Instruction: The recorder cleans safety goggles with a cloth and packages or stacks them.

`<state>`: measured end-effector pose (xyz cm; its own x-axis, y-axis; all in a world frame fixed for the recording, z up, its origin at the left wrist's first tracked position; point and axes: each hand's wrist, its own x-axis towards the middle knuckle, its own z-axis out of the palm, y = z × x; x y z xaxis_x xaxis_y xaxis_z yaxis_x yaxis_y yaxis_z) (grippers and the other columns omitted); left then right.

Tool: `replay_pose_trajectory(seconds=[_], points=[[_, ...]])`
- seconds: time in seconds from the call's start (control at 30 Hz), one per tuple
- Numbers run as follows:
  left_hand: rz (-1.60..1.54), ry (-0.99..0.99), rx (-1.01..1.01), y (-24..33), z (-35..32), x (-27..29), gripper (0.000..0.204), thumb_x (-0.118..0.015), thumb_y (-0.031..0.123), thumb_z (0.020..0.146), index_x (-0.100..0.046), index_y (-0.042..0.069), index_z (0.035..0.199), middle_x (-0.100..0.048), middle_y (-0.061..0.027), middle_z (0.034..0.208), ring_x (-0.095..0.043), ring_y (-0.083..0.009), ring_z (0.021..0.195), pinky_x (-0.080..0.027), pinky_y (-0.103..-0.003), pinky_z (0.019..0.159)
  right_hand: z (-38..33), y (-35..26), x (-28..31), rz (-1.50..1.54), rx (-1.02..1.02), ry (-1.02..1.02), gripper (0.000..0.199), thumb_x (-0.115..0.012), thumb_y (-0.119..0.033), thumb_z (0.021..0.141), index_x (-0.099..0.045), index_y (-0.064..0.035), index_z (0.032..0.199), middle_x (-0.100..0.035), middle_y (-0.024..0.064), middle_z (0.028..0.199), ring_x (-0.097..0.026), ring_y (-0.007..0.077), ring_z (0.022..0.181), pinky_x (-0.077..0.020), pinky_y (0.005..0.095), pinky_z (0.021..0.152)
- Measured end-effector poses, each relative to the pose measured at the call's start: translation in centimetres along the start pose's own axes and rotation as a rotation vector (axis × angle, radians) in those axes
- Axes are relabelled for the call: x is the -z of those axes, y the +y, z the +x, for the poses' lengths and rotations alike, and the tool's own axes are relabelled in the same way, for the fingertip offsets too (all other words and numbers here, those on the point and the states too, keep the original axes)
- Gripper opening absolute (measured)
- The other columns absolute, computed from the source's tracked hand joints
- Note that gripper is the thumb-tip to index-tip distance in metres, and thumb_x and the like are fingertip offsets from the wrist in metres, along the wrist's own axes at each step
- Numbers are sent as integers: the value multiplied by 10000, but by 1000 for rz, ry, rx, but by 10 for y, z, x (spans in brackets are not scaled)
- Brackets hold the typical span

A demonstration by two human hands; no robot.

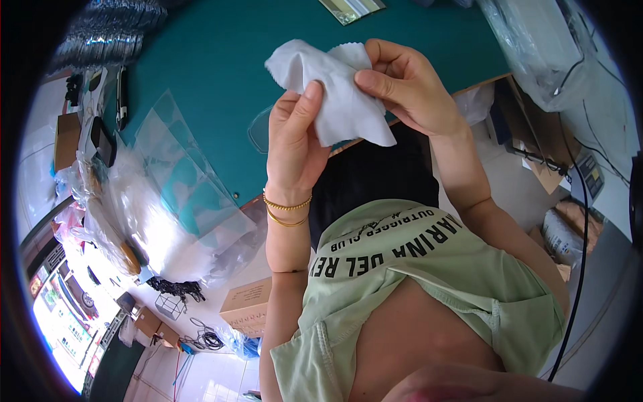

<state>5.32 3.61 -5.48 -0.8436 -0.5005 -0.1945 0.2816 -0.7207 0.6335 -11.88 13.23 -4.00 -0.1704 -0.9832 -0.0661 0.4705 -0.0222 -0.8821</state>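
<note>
Nearest the camera, a pale green shirt (429, 268) fills the lower view. Above it, the left hand (293, 144) (gold bracelets at the wrist) pinches a white cloth (335, 94) between thumb and fingers; the right hand (405, 84) grips its upper edge. Beyond lie clear plastic bags (181, 181), apparently empty, on the teal table (221, 53).

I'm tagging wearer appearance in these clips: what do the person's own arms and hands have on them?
Both forearms are bare, with no gloves or long sleeves. The left hand has two thin gold bracelets at its wrist, one beaded. The right hand and its wrist carry nothing.
</note>
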Motion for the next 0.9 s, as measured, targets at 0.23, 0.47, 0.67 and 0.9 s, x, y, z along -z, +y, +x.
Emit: replay_pose_trajectory(seconds=[0.23,0.47,0.67,0.9], points=[[-189,80,-47,-4,-4,-11,327,-521,259,1035,-593,1,1221,-670,-110,1176,-659,-205,1069,-545,-358,917,-8,3,3,-7,-12,20,465,-573,-256,1013,-467,31,1362,-661,83,1142,-655,94,946,-539,224,771],[-5,70,-75,-34,-3,-23,251,-583,175,1009,-635,33,1209,-682,-64,1132,-647,-140,1024,-530,-304,896,-38,0,6,-155,-165,31,532,-478,-383,1048,-442,0,1415,-608,59,1228,-603,92,1044,-500,273,921],[362,-51,38,-43,-11,-30,251,-596,122,992,-635,-10,1202,-710,-80,1007,-635,-105,844,-471,-227,745,-184,-13,146,42,-240,412,226,-551,-232,991,-609,-15,1005,-638,33,887,-579,138,717,-492,291,635],[456,-35,48,-53,-9,-23,197,-576,74,986,-664,-13,1139,-713,-79,979,-638,-114,847,-475,-233,756,-207,-23,189,-1094,-495,144,137,-603,-98,903,-620,29,951,-609,90,775,-609,178,629,-502,334,554]])
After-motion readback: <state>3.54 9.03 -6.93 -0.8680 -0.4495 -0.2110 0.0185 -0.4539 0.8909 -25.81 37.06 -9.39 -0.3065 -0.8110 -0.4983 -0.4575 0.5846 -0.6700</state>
